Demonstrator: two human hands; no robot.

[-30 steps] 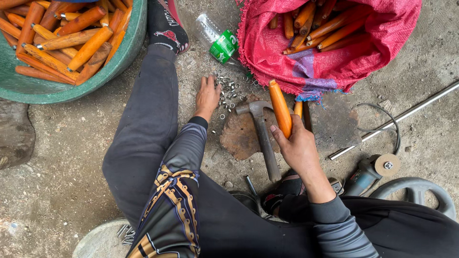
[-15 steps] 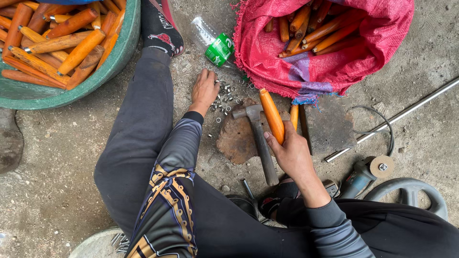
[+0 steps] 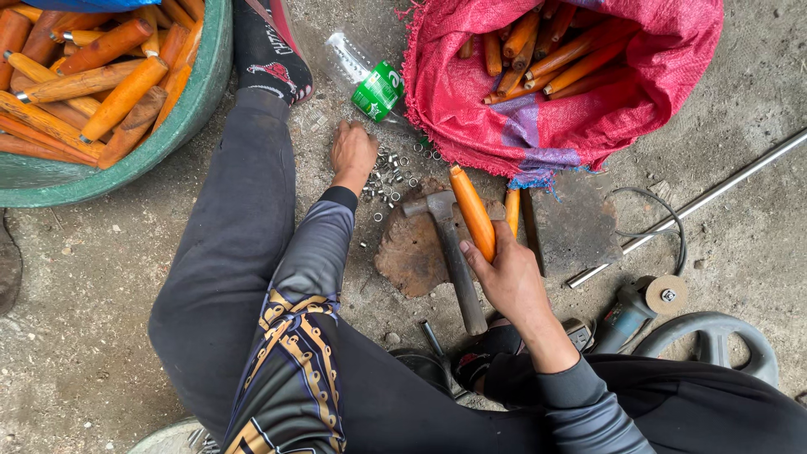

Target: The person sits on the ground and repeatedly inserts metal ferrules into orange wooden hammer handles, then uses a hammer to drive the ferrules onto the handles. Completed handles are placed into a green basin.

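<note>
An orange wooden handle (image 3: 472, 213) stands tilted in the grip of the right hand (image 3: 508, 282), whose fingers curl closed around its lower end while the tip leans up toward the red sack. A second orange handle (image 3: 512, 211) lies just beside it on the ground. The left hand (image 3: 352, 153) reaches well apart from the right, fingers bent down onto a scatter of small metal rings (image 3: 392, 174) on the concrete floor (image 3: 76, 277); whether it pinches one cannot be told.

Between the two hands a hammer (image 3: 450, 252) rests across a rusty flat plate (image 3: 416, 252), its head near the rings and its shaft close beside the held handle. Above, the red woven sack (image 3: 580, 109) gapes open, packed with more orange handles, and a clear plastic bottle with a green label (image 3: 370, 80) lies against it. A green basin (image 3: 181, 118) (heaped with still more handles) sits at upper left, past the person's dark trouser leg and socked foot (image 3: 267, 52). To the right lie a long metal rod (image 3: 698, 200) and an angle grinder (image 3: 643, 307) with its cord.
</note>
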